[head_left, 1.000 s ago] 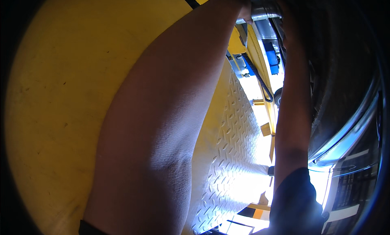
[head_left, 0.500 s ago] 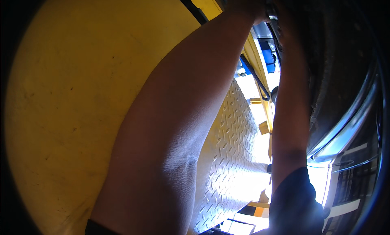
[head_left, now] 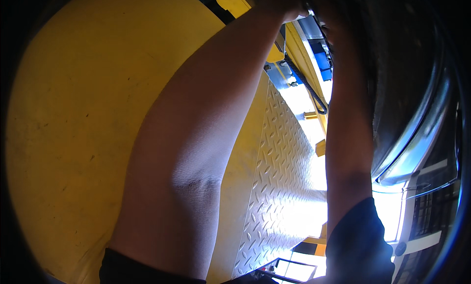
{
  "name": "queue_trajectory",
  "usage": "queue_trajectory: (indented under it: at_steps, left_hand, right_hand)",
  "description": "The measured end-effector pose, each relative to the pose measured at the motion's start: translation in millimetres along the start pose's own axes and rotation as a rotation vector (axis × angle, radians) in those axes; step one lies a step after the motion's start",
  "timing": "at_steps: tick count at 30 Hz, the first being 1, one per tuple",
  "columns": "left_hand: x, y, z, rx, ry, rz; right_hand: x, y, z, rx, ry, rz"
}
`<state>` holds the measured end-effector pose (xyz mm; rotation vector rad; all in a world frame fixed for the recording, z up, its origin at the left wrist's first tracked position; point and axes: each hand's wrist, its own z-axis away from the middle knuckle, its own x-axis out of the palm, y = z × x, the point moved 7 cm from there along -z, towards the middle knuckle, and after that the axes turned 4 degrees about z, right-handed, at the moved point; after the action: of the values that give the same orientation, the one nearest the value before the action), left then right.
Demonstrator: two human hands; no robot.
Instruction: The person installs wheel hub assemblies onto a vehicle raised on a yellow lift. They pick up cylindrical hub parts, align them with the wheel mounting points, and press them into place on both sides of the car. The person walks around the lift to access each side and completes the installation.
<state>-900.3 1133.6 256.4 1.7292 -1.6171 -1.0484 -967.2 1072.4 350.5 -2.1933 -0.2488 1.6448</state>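
Note:
Both my bare arms stretch up toward the top of the view. My left hand (head_left: 290, 7) is at the upper middle, beside a small shiny metal part (head_left: 309, 10) at the edge of a dark, shadowed body. Just right of it, my right hand (head_left: 329, 20) lies in deep shadow against that dark curved body (head_left: 397, 83). The two hands are close together. Shadow and the top edge of the view hide most of the fingers, so what they grip, if anything, does not show.
A broad yellow panel (head_left: 88, 107) fills the left side. Between my arms are a diamond-tread metal plate (head_left: 274, 171), a yellow beam (head_left: 301, 53), a black hose (head_left: 306, 85) and a blue part (head_left: 321, 61). A glossy curved trim (head_left: 412, 146) bounds the right.
My left arm and hand have shifted left in the view, and my right hand slightly left too. The background has also shifted a little. More of the tread plate shows between my arms.

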Motion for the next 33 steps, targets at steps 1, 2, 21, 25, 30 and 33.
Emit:
queue_trajectory:
  at_steps: [1,2,21,25,30,33]
  left_hand:
    - [-2.2,-2.5,-1.2,-0.004,-0.013,-0.011]
    - [-3.1,-8.2,-0.6,-0.017,-0.032,-0.016]
    - [-57.5,-100.7,41.1,-0.517,0.036,-0.122]
    - [-62.7,-93.7,46.4,-0.442,0.055,-0.237]
    - [-63.0,-82.8,40.3,-0.501,-0.051,-0.431]
    - [-65.0,-75.1,30.0,-0.445,-0.139,-0.525]
  right_hand:
    - [6.0,0.1,4.5,0.021,-0.017,0.01]
    - [11.0,-1.6,7.8,0.034,-0.028,0.017]
    - [90.2,187.4,57.2,0.684,-0.116,-0.47]
    - [119.7,174.4,40.3,0.458,-0.181,-0.702]
    - [105.1,174.5,39.8,0.567,-0.118,-0.615]
    - [102.5,170.3,44.7,0.62,-0.097,-0.651]
